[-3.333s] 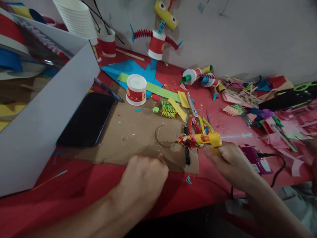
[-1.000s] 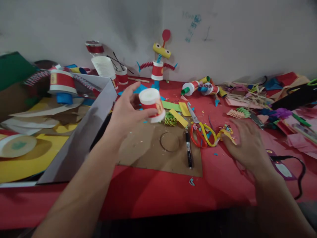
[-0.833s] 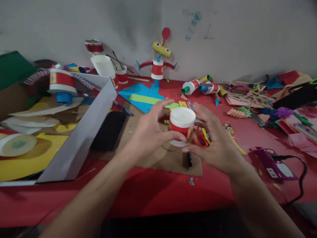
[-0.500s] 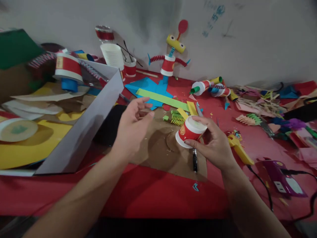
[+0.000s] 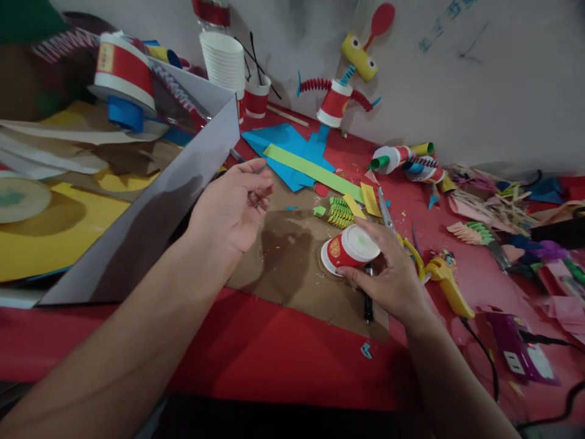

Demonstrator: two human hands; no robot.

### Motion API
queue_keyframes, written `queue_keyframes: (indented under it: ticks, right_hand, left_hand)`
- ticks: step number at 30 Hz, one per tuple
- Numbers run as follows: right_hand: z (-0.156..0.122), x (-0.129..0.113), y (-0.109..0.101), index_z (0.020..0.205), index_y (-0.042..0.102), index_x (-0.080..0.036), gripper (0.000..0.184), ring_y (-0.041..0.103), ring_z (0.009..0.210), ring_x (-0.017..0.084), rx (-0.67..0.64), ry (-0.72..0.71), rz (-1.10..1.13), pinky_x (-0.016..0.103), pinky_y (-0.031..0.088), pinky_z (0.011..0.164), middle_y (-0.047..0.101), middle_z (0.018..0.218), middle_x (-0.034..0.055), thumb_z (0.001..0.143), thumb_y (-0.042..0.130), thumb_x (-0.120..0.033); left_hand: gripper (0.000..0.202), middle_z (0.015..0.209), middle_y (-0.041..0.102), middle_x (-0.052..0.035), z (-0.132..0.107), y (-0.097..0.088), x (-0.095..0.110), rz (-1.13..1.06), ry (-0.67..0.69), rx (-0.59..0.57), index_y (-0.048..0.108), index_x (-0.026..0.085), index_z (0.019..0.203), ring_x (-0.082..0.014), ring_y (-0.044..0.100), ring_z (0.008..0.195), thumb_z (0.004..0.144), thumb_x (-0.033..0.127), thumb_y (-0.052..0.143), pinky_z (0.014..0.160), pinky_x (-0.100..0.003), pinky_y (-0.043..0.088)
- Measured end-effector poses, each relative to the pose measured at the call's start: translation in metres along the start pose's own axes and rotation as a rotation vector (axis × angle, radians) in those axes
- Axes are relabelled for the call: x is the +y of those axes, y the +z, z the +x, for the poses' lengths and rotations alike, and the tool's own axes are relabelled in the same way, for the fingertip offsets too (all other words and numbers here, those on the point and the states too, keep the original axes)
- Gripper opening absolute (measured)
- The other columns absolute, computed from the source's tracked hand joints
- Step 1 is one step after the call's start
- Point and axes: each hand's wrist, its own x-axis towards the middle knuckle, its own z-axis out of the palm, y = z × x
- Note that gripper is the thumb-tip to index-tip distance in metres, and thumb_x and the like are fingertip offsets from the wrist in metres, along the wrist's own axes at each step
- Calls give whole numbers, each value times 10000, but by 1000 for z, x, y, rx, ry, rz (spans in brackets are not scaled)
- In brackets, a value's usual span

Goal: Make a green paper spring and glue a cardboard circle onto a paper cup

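Note:
My right hand is wrapped round a red and white paper cup with a gold emblem. The cup is low over a brown cardboard sheet, its white end tilted up toward me with a pale green smudge on it. Whether its rim touches the cardboard I cannot tell. My left hand hovers to the left, palm turned inward, fingers loosely bent and nothing visible in them. A black pen-like tool lies partly behind the right hand. Beyond the cup sits a green and yellow folded paper strip.
A white-walled box of coloured paper stands at left. Yellow-handled scissors, a yellow glue gun and a purple power strip with cords lie at right. A paper-cup figure stands by the wall.
The cup in my right hand has come down toward the cardboard. My left hand has drawn back leftward and its fingers have curled more. The view has shifted and tilted.

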Motion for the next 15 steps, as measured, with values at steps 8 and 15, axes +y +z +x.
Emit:
queue_keyframes:
  ticks: [8,15]
  right_hand:
    - [-1,0,2,1239,424,-278,641,495,1110,279,-5,22,-19,476,418,910,523,1197,76,671,715,-341]
    - [-2,0,2,1226,423,-266,634,488,1110,281,1,7,-42,473,403,919,522,1188,79,669,714,-348]
  left_hand:
    - [304,686,542,20,2,-2,-3,10,-1,-17,540,138,890,-53,449,578,629,-17,566,512,-208,296]
    - [313,719,544,15,0,0,-4,16,-7,-28,532,131,903,-45,463,584,629,-15,570,522,-204,308]
